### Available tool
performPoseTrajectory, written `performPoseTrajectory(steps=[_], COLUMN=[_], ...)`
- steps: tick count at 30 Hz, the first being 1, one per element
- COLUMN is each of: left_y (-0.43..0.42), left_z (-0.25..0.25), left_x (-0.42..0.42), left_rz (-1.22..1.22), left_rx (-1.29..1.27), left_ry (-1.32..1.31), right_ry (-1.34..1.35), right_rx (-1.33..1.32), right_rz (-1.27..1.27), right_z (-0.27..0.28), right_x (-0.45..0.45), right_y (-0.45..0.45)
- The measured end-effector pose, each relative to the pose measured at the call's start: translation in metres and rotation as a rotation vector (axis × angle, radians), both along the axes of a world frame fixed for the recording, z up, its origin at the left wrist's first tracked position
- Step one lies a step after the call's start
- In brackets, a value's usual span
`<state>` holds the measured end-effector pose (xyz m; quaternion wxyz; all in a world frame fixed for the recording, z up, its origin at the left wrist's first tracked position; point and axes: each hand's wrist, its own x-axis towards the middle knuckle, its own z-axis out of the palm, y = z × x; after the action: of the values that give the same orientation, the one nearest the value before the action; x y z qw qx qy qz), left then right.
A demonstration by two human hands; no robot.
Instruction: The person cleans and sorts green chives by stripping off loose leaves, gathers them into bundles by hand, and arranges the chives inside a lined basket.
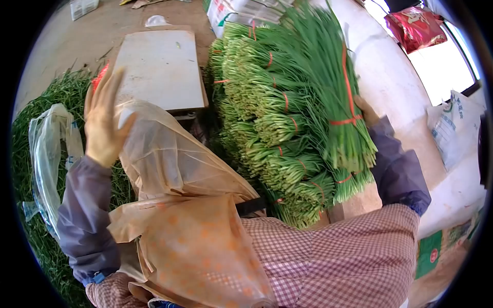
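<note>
My left hand (104, 118) is raised with its fingers stretched out and holds nothing. It is above loose greens, beside the near left corner of a white board (156, 66). My right hand (366, 111) is against the right side of a large bundle of garlic chives (334, 97), its fingers mostly hidden by the leaves. Red ties run along and across that bundle, and its cut ends point towards me. Beneath and left of it is a pile of smaller chive bundles (262, 113), tied with red bands, their pale cut ends facing left.
Loose green leaves (31, 149) lie in a heap at the left, with a clear plastic bag (54, 128) on them. A brownish plastic sheet (200, 246) covers my lap. White packages (241, 13) stand behind the pile. A red bag (417, 28) and a white sack (454, 128) are at the right.
</note>
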<state>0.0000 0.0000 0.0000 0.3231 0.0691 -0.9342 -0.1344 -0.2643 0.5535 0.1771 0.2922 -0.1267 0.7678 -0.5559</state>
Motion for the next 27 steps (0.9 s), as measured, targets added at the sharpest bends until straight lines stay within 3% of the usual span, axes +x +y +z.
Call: performPoseTrajectory(steps=[1,3,5,7,9,10,13,16,18,20,22,25,27], left_y=[0.003,-0.046,-0.065,-0.071,-0.035,-0.048,-0.081,-0.087,-0.070,-0.061,-0.045,-0.036,-0.026], left_z=[-0.002,-0.099,-0.122,-0.166,-0.182,-0.181,-0.180,-0.178,-0.160,-0.139,-0.141,-0.122,-0.079], left_x=[-0.003,0.017,0.046,0.070,0.092,0.102,0.121,0.132,0.138,0.130,0.126,0.133,0.160], left_rz=[-0.015,-0.079,-0.148,-0.009,0.062,0.091,0.126,0.118,0.137,0.091,0.152,0.145,0.198], left_rx=[0.010,0.507,0.747,0.901,1.145,1.174,1.106,1.086,1.075,1.120,0.975,0.772,0.699], left_ry=[-0.001,-0.237,-0.363,-0.485,-0.459,-0.462,-0.481,-0.414,-0.391,-0.446,-0.441,-0.452,-0.549], right_ry=[-0.110,-0.091,0.109,0.159,0.013,-0.092,-0.369,-0.284,-0.344,-0.401,-0.132,0.999,1.390], right_rx=[0.001,0.336,0.469,0.939,0.817,0.713,0.733,1.307,1.410,1.362,1.367,1.488,1.238], right_rz=[-0.083,-0.283,-0.575,-0.450,-0.425,-0.436,-0.273,0.119,0.215,0.119,0.180,0.496,0.403], right_z=[0.007,-0.017,-0.071,-0.111,-0.077,-0.080,-0.069,-0.090,-0.086,-0.070,-0.053,-0.040,-0.077], right_x=[0.018,0.020,0.079,0.086,0.068,0.074,0.054,0.022,-0.003,-0.029,-0.054,-0.049,-0.051], right_y=[0.024,0.110,0.085,0.112,0.124,0.123,0.100,0.118,0.111,0.091,0.045,-0.106,-0.191])
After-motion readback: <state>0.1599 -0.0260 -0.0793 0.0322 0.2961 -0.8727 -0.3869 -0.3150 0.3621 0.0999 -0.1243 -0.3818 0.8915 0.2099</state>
